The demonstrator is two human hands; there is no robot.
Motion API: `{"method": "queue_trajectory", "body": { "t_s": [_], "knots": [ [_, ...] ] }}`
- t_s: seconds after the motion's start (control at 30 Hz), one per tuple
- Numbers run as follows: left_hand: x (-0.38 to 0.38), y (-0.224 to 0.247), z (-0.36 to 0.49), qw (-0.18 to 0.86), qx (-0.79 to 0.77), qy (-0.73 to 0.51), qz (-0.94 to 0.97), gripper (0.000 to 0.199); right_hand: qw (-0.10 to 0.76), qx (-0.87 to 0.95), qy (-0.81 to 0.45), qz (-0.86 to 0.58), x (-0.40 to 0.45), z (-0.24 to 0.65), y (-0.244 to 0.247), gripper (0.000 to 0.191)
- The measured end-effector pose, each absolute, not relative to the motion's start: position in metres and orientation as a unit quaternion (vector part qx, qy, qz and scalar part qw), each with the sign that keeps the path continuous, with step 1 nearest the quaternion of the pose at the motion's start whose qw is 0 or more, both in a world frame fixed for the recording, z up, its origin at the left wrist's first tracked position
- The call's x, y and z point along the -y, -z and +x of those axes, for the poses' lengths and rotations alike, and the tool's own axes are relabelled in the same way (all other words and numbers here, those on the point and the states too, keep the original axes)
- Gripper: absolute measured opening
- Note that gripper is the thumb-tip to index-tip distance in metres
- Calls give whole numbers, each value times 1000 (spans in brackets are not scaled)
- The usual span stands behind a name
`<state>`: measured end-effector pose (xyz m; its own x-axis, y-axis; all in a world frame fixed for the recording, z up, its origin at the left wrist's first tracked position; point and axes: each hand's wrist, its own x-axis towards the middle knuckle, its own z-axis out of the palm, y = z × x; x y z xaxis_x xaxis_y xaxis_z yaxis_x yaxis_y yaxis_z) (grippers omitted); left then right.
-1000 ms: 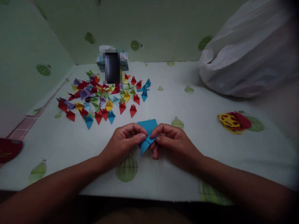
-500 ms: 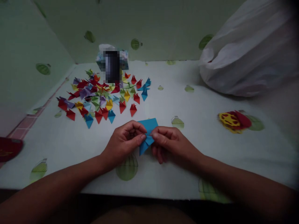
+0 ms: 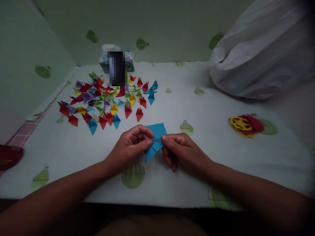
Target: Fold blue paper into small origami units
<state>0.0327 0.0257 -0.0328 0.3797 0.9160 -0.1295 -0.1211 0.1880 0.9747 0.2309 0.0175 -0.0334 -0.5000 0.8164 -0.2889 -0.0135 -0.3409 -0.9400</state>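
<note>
Between my two hands is a partly folded piece of blue origami paper (image 3: 157, 129), its upper part flat and its lower end coming to a point. My left hand (image 3: 133, 141) pinches its left edge between thumb and fingers. On the right edge, my right hand (image 3: 183, 149) grips it with the thumb on top; its lower fingers curl beneath. The paper's underside is hidden. Beyond my left hand lies a spread of small folded paper figures (image 3: 108, 117) in red, blue, yellow, green and purple.
A tissue box (image 3: 130, 60) stands at the back, with a blurred dark object before it. The large white plastic bag (image 3: 251, 65) fills the back right. Red and yellow cut-out pieces (image 3: 242, 126) lie at the right. Something dark red (image 3: 11, 156) sits at the left edge.
My right thumb has shifted slightly along the blue paper's right edge, showing more of the fold. Both hands still hold the paper; the whole view has moved slightly.
</note>
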Motion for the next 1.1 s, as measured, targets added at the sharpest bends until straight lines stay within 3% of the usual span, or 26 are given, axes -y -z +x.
{"method": "queue_trajectory", "body": {
  "t_s": [0.17,0.9,1.1],
  "knots": [
    [-26,35,33,678,-415,-398,458,14,331,486,-706,-395,-22,233,36,42],
    [-29,29,35,677,-463,-291,491,24,300,526,-671,-428,-21,232,30,48],
    [-29,27,36,659,-464,-281,520,20,274,565,-643,-437,-21,232,30,38]
  ]
}}
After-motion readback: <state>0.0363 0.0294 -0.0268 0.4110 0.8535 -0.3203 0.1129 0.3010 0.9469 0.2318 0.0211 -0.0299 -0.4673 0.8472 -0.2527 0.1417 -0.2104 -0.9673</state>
